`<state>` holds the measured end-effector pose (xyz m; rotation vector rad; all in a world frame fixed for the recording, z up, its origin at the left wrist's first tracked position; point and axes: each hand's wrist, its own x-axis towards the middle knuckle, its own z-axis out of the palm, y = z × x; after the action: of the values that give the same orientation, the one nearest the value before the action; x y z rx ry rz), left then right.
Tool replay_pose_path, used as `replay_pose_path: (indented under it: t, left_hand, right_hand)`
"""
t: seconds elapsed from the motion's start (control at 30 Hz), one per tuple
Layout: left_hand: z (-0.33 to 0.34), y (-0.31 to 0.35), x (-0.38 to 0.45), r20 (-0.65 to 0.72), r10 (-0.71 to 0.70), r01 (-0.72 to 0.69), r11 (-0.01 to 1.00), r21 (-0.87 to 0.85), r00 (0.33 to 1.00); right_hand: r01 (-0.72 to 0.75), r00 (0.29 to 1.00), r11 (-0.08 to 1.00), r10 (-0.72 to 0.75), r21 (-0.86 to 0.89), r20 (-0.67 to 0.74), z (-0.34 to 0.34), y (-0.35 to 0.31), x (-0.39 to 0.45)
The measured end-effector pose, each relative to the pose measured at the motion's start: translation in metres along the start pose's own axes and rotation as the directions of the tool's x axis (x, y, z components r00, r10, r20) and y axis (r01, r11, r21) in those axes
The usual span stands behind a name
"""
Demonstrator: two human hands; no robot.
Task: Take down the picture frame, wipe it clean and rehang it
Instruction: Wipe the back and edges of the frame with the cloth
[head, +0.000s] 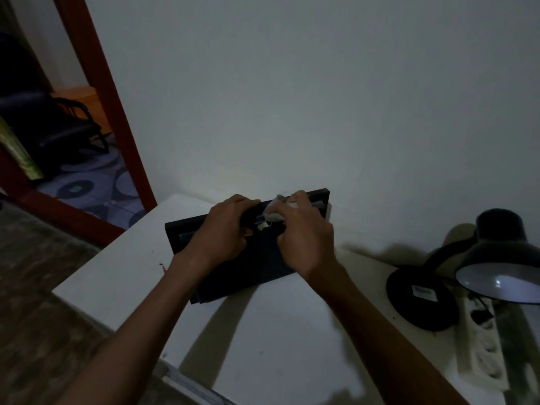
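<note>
While left hand [223, 229] grips frame [181, 238], right hand [304, 232] holds tissue [274, 213].

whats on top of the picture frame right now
Both hands: the left hand grips the picture frame, the right hand presses a white cloth onto it. A small metal hanger shows between them. The hands hide much of the frame's surface.

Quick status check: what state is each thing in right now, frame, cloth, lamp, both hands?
Picture frame: off the wall, back side up on the table.
Cloth: crumpled, pressed on the frame's top edge.
Left hand: grips the frame.
Right hand: holds the cloth.
Desk lamp: standing, seemingly unlit.
</note>
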<state>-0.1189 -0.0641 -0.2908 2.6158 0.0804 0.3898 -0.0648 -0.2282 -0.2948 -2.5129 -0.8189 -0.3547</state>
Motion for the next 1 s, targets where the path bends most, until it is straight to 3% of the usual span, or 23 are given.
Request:
replay_pose_path:
  t: [0.17,0.33,0.5,0.7,0.93,1.0]
  left_hand:
    - [-0.002,-0.001,0.000,0.003,-0.003,0.003,0.999,-0.039,1.000]
    - [-0.004,-0.002,0.001,0.005,-0.016,0.016,0.997,-0.069,1.000]
    - [-0.002,-0.002,0.003,0.003,-0.030,0.030,0.997,-0.068,1.000]
    - [-0.002,-0.006,0.005,0.014,-0.038,0.039,0.997,-0.063,0.999]
    - [-0.002,-0.008,0.008,0.009,-0.046,0.047,0.997,-0.062,0.999]
    - [-0.003,-0.010,0.010,0.011,-0.043,0.044,0.997,-0.061,0.999]
  right_hand:
    - [-0.047,0.999,0.995,0.046,-0.090,-0.022,-0.006,0.018,0.005]
    - [-0.132,0.989,0.991,0.131,-0.003,-0.064,-0.016,0.037,0.006]
    - [0.035,0.998,0.999,-0.036,-0.020,-0.049,0.008,0.015,-0.007]
    - [-0.068,0.994,0.995,0.062,-0.069,-0.087,0.002,0.037,0.000]
    - [-0.208,0.934,0.970,0.235,0.125,-0.268,0.000,0.065,0.003]
    - [-0.157,0.916,0.969,0.215,0.190,-0.339,0.005,0.065,0.000]
